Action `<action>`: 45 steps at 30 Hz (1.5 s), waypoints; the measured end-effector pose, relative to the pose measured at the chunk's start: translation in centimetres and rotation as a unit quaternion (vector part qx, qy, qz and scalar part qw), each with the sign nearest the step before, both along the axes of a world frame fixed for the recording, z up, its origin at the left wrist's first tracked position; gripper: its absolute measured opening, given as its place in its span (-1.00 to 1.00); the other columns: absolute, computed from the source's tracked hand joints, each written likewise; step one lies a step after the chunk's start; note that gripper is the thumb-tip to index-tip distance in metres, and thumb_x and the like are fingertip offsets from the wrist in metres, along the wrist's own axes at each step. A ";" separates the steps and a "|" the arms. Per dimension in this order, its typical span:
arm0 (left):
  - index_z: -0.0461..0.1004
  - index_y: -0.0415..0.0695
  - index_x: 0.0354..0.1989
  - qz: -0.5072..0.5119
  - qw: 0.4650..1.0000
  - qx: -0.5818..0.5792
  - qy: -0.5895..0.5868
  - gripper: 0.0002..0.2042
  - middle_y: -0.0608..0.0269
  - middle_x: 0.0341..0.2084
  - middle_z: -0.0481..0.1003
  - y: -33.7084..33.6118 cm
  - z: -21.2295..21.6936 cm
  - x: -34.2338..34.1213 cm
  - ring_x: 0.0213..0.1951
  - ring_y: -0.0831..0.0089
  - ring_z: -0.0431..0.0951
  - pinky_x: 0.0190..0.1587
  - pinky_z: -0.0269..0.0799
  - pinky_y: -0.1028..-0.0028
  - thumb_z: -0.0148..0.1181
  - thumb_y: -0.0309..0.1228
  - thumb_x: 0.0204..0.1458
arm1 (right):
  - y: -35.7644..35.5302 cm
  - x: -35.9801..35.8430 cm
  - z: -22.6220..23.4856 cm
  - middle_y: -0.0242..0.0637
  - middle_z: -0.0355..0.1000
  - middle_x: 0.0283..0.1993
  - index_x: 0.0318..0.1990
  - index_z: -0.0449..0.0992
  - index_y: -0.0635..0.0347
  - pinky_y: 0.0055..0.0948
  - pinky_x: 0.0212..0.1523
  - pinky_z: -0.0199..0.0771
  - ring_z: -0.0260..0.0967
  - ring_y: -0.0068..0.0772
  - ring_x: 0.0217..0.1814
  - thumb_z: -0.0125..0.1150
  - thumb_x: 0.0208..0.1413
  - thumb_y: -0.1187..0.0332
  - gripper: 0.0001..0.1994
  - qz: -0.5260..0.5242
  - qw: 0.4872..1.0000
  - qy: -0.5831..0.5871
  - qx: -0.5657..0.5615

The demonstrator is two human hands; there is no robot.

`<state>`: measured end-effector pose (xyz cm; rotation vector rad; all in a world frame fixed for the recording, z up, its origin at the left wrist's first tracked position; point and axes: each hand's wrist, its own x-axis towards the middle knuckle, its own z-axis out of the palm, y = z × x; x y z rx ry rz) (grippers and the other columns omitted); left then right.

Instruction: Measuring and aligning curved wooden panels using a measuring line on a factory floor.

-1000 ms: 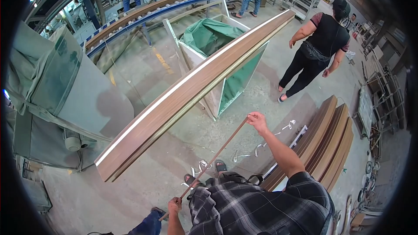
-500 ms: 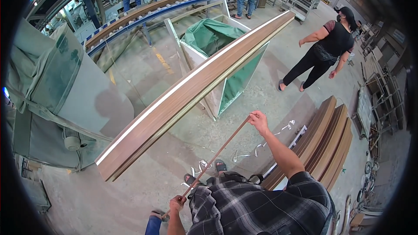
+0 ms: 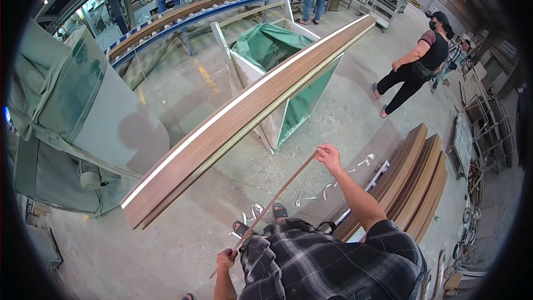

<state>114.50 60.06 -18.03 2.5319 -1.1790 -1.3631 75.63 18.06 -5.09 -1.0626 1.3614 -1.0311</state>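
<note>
A long thin brown strip [image 3: 272, 203] slants across the front of my body. My right hand [image 3: 328, 157] pinches its far upper end. Lower down and to the left, my left hand [image 3: 226, 258] is closed round the strip near its other end, and a short tip sticks out past the fingers. Beyond the strip lies a stack of long wood-grain boards [image 3: 244, 116], with a white band along its far side. This stack runs from lower left to upper right, and neither hand touches it. What supports it is hidden.
A white-framed bin with a green liner [image 3: 294, 111] stands behind the boards. More stacked boards [image 3: 411, 183] lie at my right, beside white scraps [image 3: 322, 193] on the floor. A large grey machine [image 3: 122, 128] is at left, a roller conveyor [image 3: 189, 16] behind. A person in black [image 3: 416, 66] walks at right.
The person in black has taken a step, and more of another person shows behind. A blue-clothed limb by my left hand has gone from view. My hands and the strip have barely moved.
</note>
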 end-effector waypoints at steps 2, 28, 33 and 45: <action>0.53 -0.03 -0.39 0.002 1.000 -0.028 -0.002 -0.71 0.13 -0.56 0.50 0.2 -0.1 0.0 -0.50 0.25 0.49 -0.42 0.38 0.34 0.19 -0.07 -0.09 | 0.1 0.1 0.0 -0.41 0.36 -0.46 -0.31 0.42 0.26 -0.65 -0.51 0.40 0.34 -0.64 -0.47 0.13 0.06 0.51 -0.94 0.012 1.000 -0.002 -0.017; 0.54 0.08 -0.26 0.030 0.997 0.045 -0.051 -0.69 0.15 -0.36 0.55 0.0 1.7 -0.8 -0.24 0.15 0.54 -0.19 0.45 0.28 0.13 -0.02 -0.07 | 1.3 0.2 -0.9 -0.40 0.39 -0.46 -0.29 0.42 0.23 -0.67 -0.57 0.28 0.40 -0.59 -0.50 0.13 0.10 0.43 -0.92 0.000 1.000 -0.020 0.019; 0.51 0.05 -0.28 0.042 0.994 0.037 -0.089 -0.69 0.08 -0.37 0.54 0.4 0.2 -0.2 -0.24 0.11 0.53 -0.21 0.45 0.23 0.09 -0.02 -0.04 | 0.4 -0.5 0.2 -0.40 0.41 -0.47 -0.30 0.42 0.20 -0.65 -0.52 0.33 0.40 -0.58 -0.49 0.10 0.12 0.39 -0.92 -0.025 1.000 -0.016 -0.001; 0.50 0.03 -0.30 -0.049 0.993 -0.071 -0.078 -0.64 0.07 -0.41 0.53 -1.7 1.4 1.0 -0.31 0.04 0.52 -0.26 0.43 0.17 -0.04 0.03 0.06 | -3.4 -2.6 6.6 -0.44 0.40 -0.40 -0.24 0.41 0.10 -0.59 -0.42 0.34 0.34 -0.62 -0.43 0.07 0.14 0.36 -0.92 -0.093 0.984 -0.149 -0.027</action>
